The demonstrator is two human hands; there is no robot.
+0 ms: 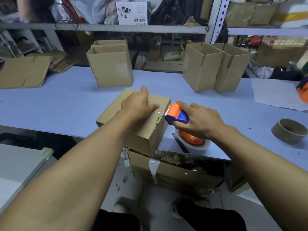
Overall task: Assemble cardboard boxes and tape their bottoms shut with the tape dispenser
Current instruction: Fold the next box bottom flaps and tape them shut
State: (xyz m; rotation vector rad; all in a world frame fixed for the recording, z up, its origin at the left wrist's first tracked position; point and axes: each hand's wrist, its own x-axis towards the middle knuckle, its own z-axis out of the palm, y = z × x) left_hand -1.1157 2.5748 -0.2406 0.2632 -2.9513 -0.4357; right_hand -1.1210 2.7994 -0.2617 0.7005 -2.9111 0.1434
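Cardboard box [133, 120] being pressed by flat left hand [137, 104]; right hand [202, 121] gripping tape dispenser [177, 115]; advise keeping flaps flush while cutting

A pale blue table [70, 104] runs across the view and carries everything. At its centre, on the near edge, lies a closed cardboard box [141, 130], partly overhanging. At 11 o'clock from it stands an open box [110, 67], and farther out at 10 o'clock a flattened box [25, 72] lies against what looks like a stack of more flats, too blurred to count. At 1 o'clock two open boxes [215, 67] stand touching each other. At 2 o'clock lies a sheet of paper [275, 92]. At 3 o'clock sits an empty tape core [289, 130]. Just beside the closed box, at 4 o'clock, a tape roll [194, 141] rests on the surface.
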